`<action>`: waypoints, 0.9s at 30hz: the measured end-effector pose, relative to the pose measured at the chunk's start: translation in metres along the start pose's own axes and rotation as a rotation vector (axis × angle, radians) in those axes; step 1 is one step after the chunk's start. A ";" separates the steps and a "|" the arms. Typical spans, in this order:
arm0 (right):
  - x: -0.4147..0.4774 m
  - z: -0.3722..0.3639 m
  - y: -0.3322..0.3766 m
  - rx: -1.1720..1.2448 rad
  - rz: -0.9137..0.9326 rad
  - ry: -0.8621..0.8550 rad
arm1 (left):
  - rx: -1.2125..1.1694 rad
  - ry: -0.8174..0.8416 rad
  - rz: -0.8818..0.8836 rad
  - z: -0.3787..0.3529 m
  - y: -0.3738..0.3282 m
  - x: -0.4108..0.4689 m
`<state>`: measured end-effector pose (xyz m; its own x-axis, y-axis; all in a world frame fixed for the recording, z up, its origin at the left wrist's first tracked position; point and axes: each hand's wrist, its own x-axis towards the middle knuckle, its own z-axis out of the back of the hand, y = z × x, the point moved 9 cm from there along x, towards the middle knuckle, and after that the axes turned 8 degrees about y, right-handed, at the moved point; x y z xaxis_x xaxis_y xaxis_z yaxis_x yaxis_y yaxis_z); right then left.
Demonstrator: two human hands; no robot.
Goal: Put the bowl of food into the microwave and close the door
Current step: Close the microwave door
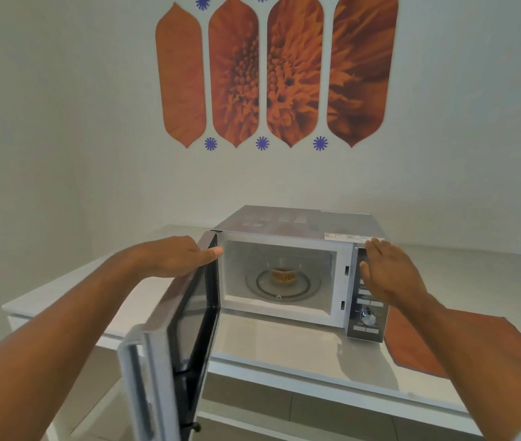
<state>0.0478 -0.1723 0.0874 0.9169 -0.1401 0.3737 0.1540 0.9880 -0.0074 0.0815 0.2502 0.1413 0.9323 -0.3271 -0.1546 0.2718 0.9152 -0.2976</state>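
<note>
On the door's (170, 338) top edge our left hand (178, 256) rests flat, gripping nothing; our right hand (389, 272) lies open against the microwave's (287, 229) control panel. Inside, the glass bowl (283, 272) of brown food sits on the turntable.

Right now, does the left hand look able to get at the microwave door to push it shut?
Probably yes. The left hand already rests at the top edge of the open door, and nothing blocks its swing toward the microwave.

One microwave (297, 265); one bowl (283, 272); two hands; four petal panels
</note>
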 end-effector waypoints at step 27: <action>0.008 0.021 -0.014 0.260 0.046 0.129 | 0.182 -0.089 -0.315 -0.054 -0.130 0.109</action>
<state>0.0454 -0.1855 0.1096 0.9626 -0.0857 0.2571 0.0274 0.9746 0.2223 0.1354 0.0831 0.1126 0.8108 -0.5852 0.0027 0.5794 0.8021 -0.1442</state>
